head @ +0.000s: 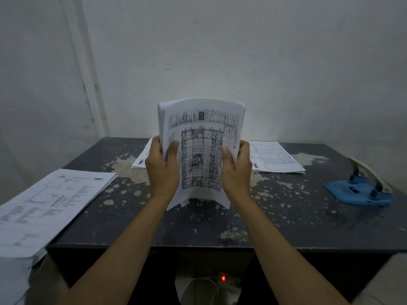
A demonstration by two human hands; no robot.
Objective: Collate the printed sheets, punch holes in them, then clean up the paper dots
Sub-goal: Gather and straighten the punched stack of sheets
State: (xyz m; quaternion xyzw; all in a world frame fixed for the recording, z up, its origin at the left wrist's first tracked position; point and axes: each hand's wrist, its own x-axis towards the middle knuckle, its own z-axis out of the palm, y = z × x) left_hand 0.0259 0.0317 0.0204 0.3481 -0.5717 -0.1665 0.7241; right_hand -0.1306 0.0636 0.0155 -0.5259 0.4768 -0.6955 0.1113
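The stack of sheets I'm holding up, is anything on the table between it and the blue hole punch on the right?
Nothing visible does. Both hands grip the stack of sheets upright over the table's middle, and the worn tabletop between it and the blue hole punch is bare. The pile of printed pages lies farther back, off that line.

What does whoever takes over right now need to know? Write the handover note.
Left hand and right hand grip the sides of the upright stack of sheets, its bottom edge on the table.
More printed sheets: left pile, far-left pile, far-right pile.
Blue hole punch sits at the right, untouched.
Done: some collating. Left: the remaining piles, punching, clearing dots.
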